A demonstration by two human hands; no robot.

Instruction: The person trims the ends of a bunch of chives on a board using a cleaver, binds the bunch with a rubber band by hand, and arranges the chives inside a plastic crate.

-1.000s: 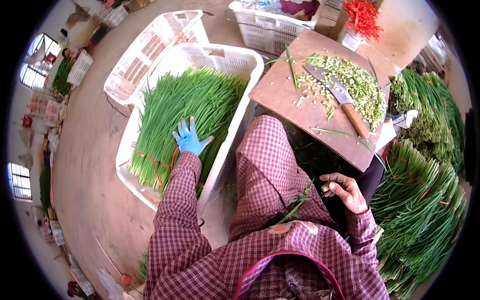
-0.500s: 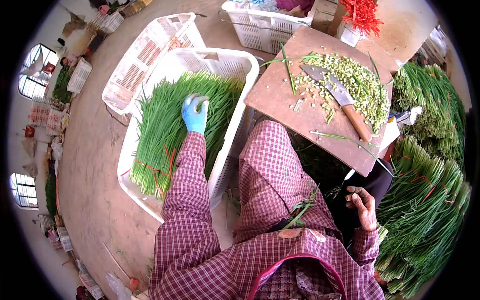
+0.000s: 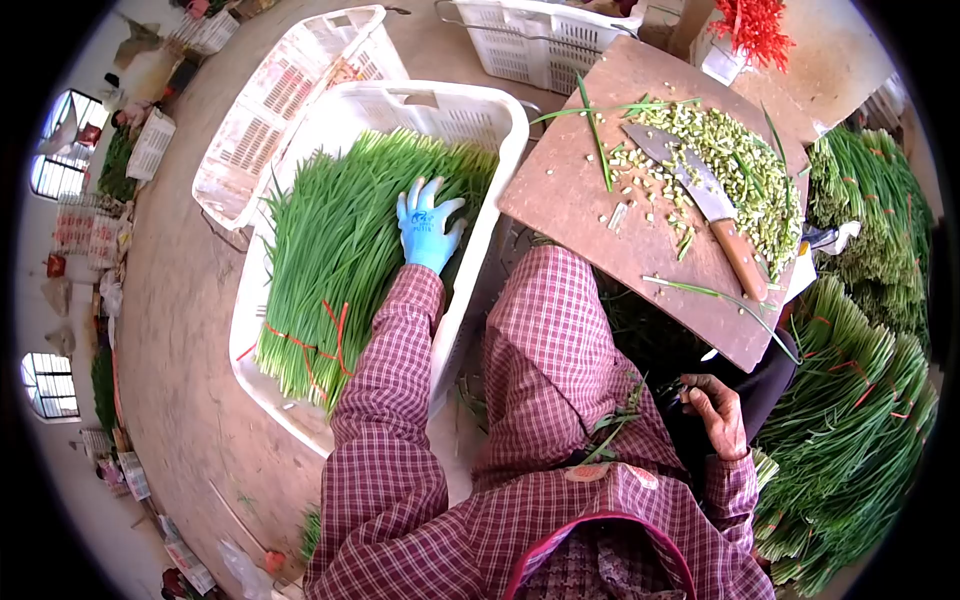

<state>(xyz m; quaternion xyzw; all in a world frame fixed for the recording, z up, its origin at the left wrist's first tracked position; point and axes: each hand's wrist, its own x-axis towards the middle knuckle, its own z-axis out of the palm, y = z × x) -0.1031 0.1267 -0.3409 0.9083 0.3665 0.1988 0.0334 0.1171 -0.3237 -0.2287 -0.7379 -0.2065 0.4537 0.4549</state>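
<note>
My left hand (image 3: 428,232), in a blue glove, lies palm down with fingers spread on a thick layer of garlic chives (image 3: 335,230). They fill a white plastic crate (image 3: 508,150), and a red tie circles the lower bunch. My bare right hand (image 3: 716,412) is low by my right knee, below the board, with thumb and fingers pinched together. Something small and dark shows at its fingertips, too unclear to name. A knife (image 3: 735,255) with a wooden handle rests on the board (image 3: 560,195), beside a heap of chopped stem pieces (image 3: 765,190).
To my right, tied bundles of garlic chives (image 3: 850,430) are stacked high. An empty white crate (image 3: 250,130) leans against the filled one, and another crate (image 3: 520,50) stands behind. Red ties (image 3: 750,35) hang at the back right.
My left hand has shifted right over the chives and its fingers have spread wider. My right hand has moved slightly left, and a small pale piece at its fingertips no longer shows.
</note>
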